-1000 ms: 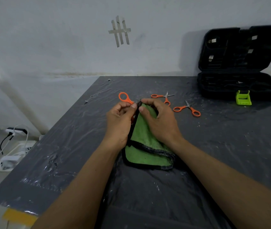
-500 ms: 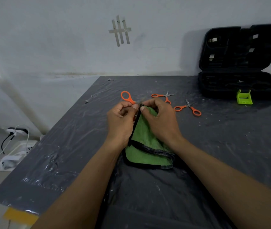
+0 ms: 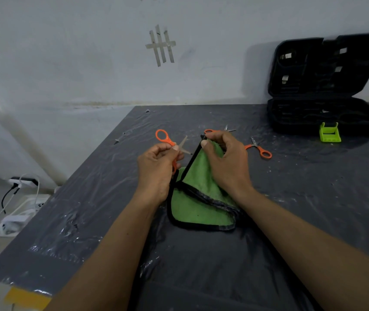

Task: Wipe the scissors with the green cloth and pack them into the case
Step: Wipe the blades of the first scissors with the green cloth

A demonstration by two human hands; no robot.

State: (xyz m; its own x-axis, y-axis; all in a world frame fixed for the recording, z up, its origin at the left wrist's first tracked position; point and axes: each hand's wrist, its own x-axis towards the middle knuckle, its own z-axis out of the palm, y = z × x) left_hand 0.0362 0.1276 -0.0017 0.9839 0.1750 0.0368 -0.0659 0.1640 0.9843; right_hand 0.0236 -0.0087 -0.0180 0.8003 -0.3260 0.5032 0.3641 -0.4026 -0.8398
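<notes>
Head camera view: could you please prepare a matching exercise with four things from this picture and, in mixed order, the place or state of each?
Things
1. scissors with spread blades
2. green cloth
3. black case
4. scissors lying loose

Places or states
A. on the table, right of the right hand
B. open, at the table's far right by the wall
C. gripped by the left hand
D. pinched at a corner by the right hand

Pairs: 1-C, 2-D, 3-B, 4-A
</notes>
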